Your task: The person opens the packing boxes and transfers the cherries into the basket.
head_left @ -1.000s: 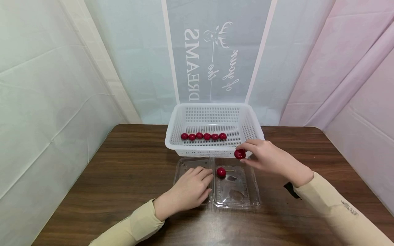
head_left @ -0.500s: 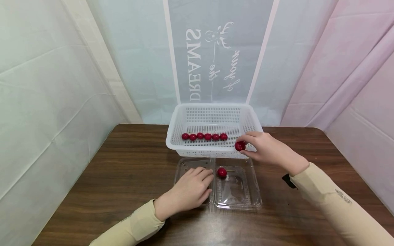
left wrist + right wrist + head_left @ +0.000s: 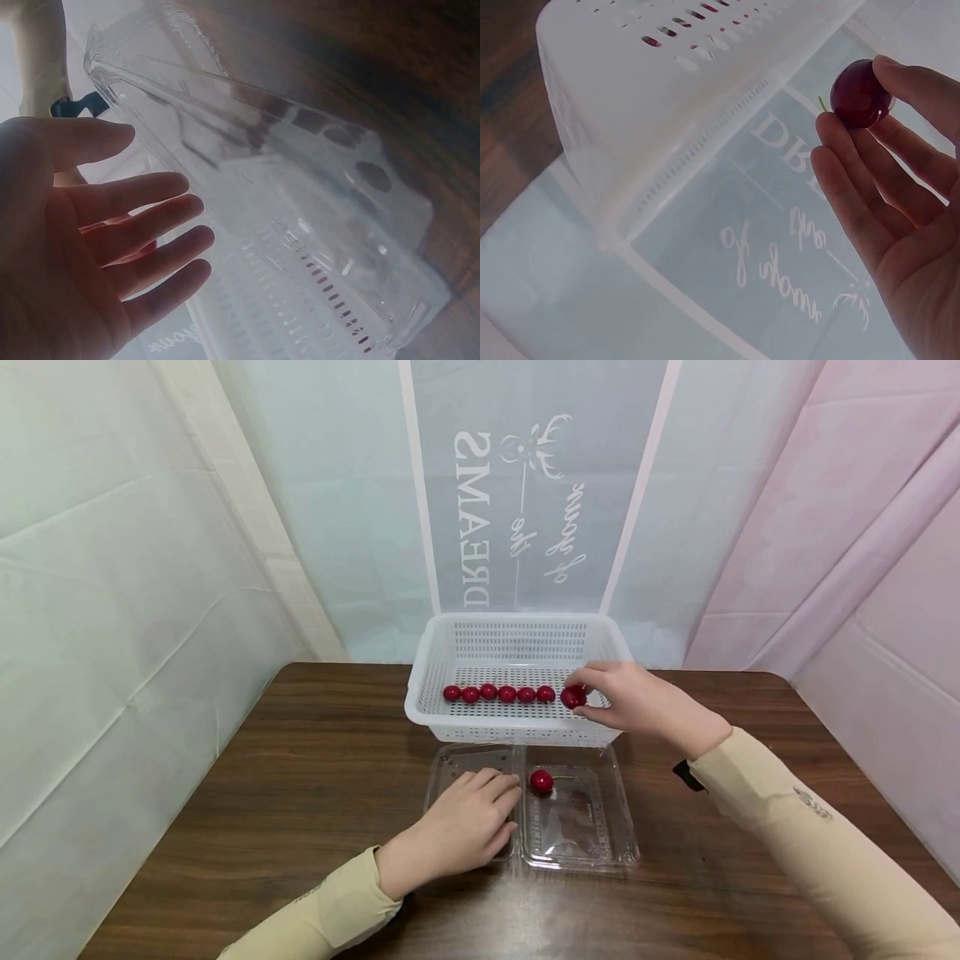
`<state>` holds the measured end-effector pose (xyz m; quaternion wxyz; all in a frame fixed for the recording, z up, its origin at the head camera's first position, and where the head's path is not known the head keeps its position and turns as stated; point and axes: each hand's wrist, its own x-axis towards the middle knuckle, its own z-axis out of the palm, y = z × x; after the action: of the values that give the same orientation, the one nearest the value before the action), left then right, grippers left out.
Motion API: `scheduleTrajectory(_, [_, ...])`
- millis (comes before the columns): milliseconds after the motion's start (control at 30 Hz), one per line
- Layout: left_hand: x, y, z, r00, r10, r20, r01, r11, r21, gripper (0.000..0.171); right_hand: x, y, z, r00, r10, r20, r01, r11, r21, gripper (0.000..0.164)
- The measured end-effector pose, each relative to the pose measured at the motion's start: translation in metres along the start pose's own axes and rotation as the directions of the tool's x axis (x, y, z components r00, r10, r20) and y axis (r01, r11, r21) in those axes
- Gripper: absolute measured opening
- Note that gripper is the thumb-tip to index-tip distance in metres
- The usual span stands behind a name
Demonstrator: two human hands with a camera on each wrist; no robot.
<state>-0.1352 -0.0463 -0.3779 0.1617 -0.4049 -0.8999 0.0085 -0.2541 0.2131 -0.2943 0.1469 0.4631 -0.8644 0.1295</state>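
My right hand pinches a dark red cherry between thumb and fingertips over the right part of the white basket. A short green stem shows on that cherry in the right wrist view. To its left, several cherries lie in a row on the basket floor. Nearer me, one stemmed cherry sits in the right half of an opened clear plastic clamshell container. My left hand is over the container's left half, fingers extended; the left wrist view shows nothing in its grasp.
The dark wooden table carries the basket and the clamshell container. Behind the basket hangs a pale curtain with mirrored lettering. White and pinkish fabric walls stand on both sides.
The right hand has carried its cherry from near the basket's front rim inward and left, beside the end of the row. My left hand has kept its place.
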Motion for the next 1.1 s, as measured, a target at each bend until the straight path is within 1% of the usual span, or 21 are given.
scheduleTrajectory(133, [0.0,0.0,0.0,1.0,0.001,0.002,-0.001,1.0,-0.002,0.037,0.01,0.005,0.001,1.0,-0.026,0.004,0.026,1.0,-0.003,0.027])
scheduleTrajectory(433, [-0.001,-0.001,0.0,1.0,-0.002,0.014,0.002,1.0,0.001,0.038,0.031,0.01,0.002,0.998,-0.028,0.052,0.028,1.0,0.015,0.025])
scheduleTrajectory(667, [-0.001,-0.002,0.001,1.0,-0.004,0.024,0.004,1.0,-0.002,0.038,0.044,0.013,0.007,0.995,0.004,0.097,-0.006,1.0,0.02,0.022])
scheduleTrajectory(900, [-0.001,-0.002,0.001,1.0,-0.007,0.024,0.007,1.0,-0.004,0.038,0.054,0.022,0.012,0.985,0.066,0.162,-0.07,0.997,0.02,0.022])
scheduleTrajectory(1100, [-0.001,-0.002,0.001,1.0,-0.006,0.02,0.006,1.0,0.001,0.038,0.062,0.03,0.016,0.977,0.088,0.193,-0.094,0.995,0.022,0.019])
